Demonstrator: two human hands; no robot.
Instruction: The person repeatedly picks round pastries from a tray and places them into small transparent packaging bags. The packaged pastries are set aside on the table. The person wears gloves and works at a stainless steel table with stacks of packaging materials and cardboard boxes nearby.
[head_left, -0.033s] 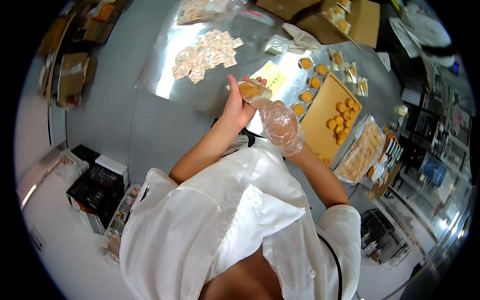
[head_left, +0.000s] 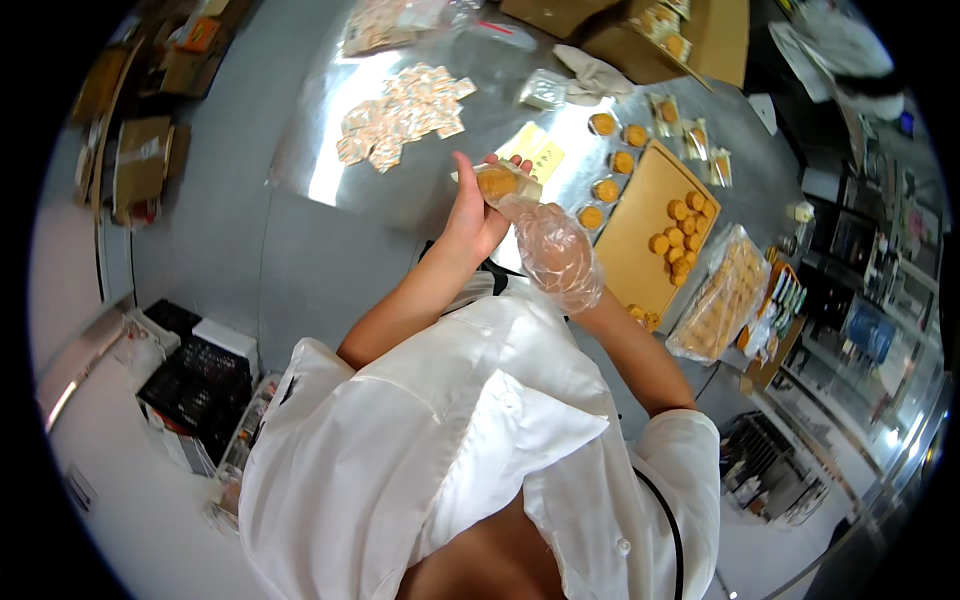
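A round golden mooncake [head_left: 496,181] in a clear packet rests on the upturned palm of my left hand [head_left: 472,222]. The left thumb stands out to the side, and fingertips show beyond the packet. My right hand [head_left: 556,250], in a loose clear plastic glove, meets the packet's near right edge. Its fingers look drawn together there, though the crumpled glove blurs them. Just beyond my hands lies a yellow printed sheet [head_left: 533,150]. To its right, several mooncakes [head_left: 605,190] sit in small clear trays. More bare mooncakes [head_left: 676,240] cluster on a tan board [head_left: 628,256].
Small printed sachets [head_left: 405,115] lie heaped on the metal table [head_left: 290,150]. A cardboard box [head_left: 722,45] holds packed cakes at the back. Finished packets [head_left: 695,138] stand near the board. A large plastic-wrapped tray of cakes [head_left: 717,295] sits at the right. Black crates [head_left: 200,375] stand lower left.
The view has shifted very slightly, so the table's things sit a little further left and lower or higher. My hands and the mooncake keep nearly the same pose.
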